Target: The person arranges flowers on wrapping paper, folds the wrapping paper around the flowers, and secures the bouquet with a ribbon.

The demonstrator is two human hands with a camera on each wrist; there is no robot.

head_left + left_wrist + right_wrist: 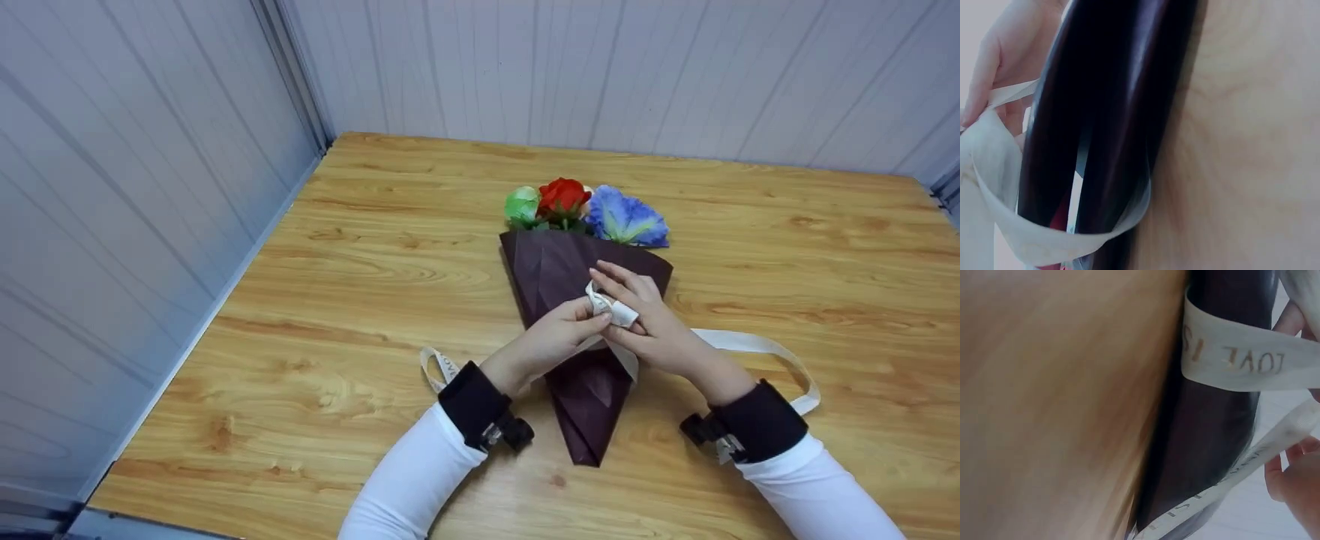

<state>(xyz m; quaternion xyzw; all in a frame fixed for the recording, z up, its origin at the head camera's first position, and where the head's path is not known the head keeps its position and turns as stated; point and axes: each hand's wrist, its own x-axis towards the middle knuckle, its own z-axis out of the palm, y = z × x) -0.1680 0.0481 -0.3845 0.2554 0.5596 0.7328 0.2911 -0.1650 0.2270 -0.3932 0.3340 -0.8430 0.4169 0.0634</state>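
Observation:
A bouquet wrapped in dark purple paper (pixel 551 262) lies on the table, its narrow end toward me. A white ribbon (pixel 624 313) with printed letters runs round the wrapping, and its middle is bunched between both hands above the paper. My left hand (pixel 553 337) pinches this bunch between thumb and fingers. From the other side, my right hand (pixel 660 330) holds the ribbon between bent fingers and thumb. In the left wrist view the ribbon (pixel 1055 239) loops across the wrapping; in the right wrist view the ribbon (pixel 1230 354) reads "LOVE IS".
Out of the paper's wide end stick a red flower (pixel 564 196), a green flower (pixel 522 204) and a blue flower (pixel 626 217). Loose ribbon lies on the wooden table (pixel 337 300) at both sides. Pale panels (pixel 600 75) stand behind and at the left.

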